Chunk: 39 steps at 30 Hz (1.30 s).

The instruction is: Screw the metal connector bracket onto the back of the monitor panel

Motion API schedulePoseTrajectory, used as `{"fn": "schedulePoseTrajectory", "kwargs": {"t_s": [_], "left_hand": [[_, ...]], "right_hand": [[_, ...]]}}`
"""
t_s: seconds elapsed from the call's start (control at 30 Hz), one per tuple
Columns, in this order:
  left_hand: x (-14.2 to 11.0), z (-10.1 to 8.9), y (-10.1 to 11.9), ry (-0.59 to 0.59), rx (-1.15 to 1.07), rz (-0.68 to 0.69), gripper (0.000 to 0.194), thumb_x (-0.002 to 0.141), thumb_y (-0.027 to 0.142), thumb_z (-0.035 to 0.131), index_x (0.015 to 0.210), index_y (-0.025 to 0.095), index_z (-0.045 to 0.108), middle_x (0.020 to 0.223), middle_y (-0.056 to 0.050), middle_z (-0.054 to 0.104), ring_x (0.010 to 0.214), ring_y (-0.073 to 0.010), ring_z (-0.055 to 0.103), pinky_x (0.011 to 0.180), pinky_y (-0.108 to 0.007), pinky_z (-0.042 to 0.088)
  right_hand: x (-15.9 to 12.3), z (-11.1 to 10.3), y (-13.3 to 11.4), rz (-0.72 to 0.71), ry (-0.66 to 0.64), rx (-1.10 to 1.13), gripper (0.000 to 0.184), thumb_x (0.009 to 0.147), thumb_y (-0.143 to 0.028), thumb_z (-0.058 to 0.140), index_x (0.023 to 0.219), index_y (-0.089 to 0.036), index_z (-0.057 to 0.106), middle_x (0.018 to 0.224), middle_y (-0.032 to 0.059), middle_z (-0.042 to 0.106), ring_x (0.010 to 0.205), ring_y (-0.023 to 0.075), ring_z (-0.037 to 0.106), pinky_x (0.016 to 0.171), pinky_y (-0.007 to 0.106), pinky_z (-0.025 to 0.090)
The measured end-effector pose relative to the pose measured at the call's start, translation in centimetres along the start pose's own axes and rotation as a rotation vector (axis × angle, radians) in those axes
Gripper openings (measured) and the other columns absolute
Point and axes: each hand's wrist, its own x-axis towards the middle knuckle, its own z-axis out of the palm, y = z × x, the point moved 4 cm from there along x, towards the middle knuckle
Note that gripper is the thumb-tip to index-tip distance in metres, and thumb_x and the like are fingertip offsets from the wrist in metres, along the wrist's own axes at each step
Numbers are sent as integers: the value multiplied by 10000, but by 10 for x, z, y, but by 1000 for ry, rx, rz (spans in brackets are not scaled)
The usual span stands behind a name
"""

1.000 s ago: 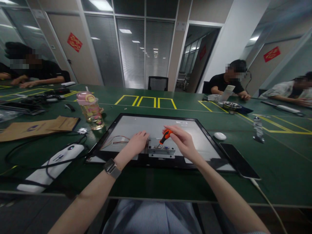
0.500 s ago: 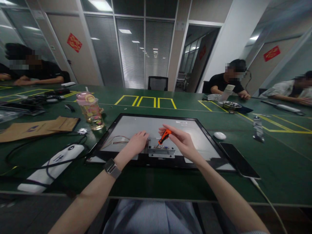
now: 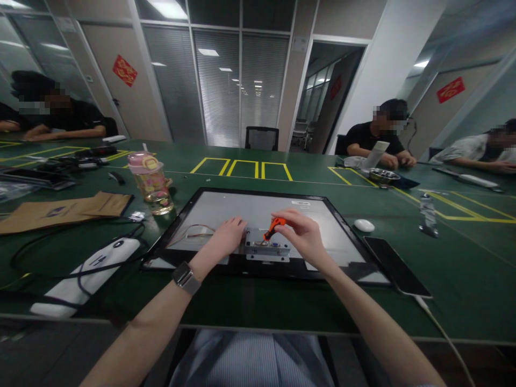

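A flat display panel (image 3: 258, 207) with a black frame lies on the table before me, its grey back facing up. Near its front edge sits a metal bracket (image 3: 268, 251) with a small circuit board and connectors. My right hand (image 3: 304, 231) grips the orange-and-black handle of a screwdriver (image 3: 274, 228) between thumb and fingers. The screwdriver is tilted, its tip down at the board inside the bracket. My left hand (image 3: 230, 234) rests at the bracket's left side, fingers together; what they hold, if anything, is hidden. Thin wires (image 3: 193, 231) run over the panel to its left.
Left of the panel are a pink-lidded cup (image 3: 151, 183), brown paper packaging (image 3: 66, 210) and a white power strip (image 3: 86, 277) with black cables. To the right lie a phone (image 3: 397, 266) with a cable and a white case (image 3: 364, 225). Several people sit across the table.
My right hand's fingers have curled and shifted around the screwdriver handle, and the handle leans slightly further right. My left hand stays in place.
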Motion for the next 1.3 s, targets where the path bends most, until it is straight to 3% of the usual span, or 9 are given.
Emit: {"fn": "schedulePoseTrajectory", "kwargs": {"t_s": [0.07,0.2,0.27,0.43,0.6,0.77,0.87,1.1,1.3], "left_hand": [[0,0,0,-4,4,-1,299,888,77,413,1138,161,554,1132,-129,586,1014,-243,587,861,-366,458],[-1,-4,3,0,0,9,300,897,74,393,1137,149,557,1108,-131,590,1012,-244,589,863,-366,462],[-1,-5,3,-3,3,10,298,898,76,390,1135,143,558,1108,-135,590,1009,-249,591,863,-369,463],[-1,-4,3,-4,14,6,327,878,47,395,1146,148,552,1128,-140,584,1037,-248,581,882,-370,455],[-1,-3,2,2,-2,3,298,895,76,397,1135,158,552,1110,-128,589,1008,-237,592,875,-365,457],[-1,-4,2,-9,-6,-2,307,883,66,413,1140,163,550,1129,-129,585,1029,-238,585,878,-361,453],[-2,-5,3,-24,-1,-8,314,877,64,411,1139,162,553,1142,-131,582,1027,-243,586,867,-363,457],[-1,-3,2,-3,-11,-3,308,898,84,392,1154,163,544,1152,-139,580,1048,-248,578,894,-377,446],[0,1,0,10,12,3,301,886,75,408,1134,171,549,1133,-124,580,1018,-237,583,869,-357,450]], "right_hand": [[0,-2,-1,-38,40,-72,204,849,-281,678,1047,-273,728,916,59,678,879,218,647,811,394,546],[0,2,-1,-4,-100,39,322,947,-265,524,1253,-290,620,1117,74,677,1023,223,648,899,415,528],[0,3,2,27,-123,97,339,945,-269,534,1276,-299,602,1122,70,677,1022,217,652,884,404,539],[0,-4,7,-15,30,-27,219,849,-298,687,1065,-295,727,931,52,655,890,210,636,826,380,531],[-1,2,4,89,-142,162,299,978,-308,473,1226,-284,638,1096,72,667,1027,216,642,931,412,499],[-1,4,5,87,51,157,116,848,-297,675,939,-253,733,915,46,645,869,195,626,775,349,538],[-2,5,8,90,111,165,104,802,-316,720,877,-246,736,858,37,606,829,189,602,730,340,536],[-2,4,21,172,-32,290,260,951,-380,523,1148,-266,648,1021,61,677,994,209,634,923,419,496],[-2,3,27,152,58,363,147,853,-397,668,844,-254,701,955,32,634,953,199,631,908,399,510]]}}
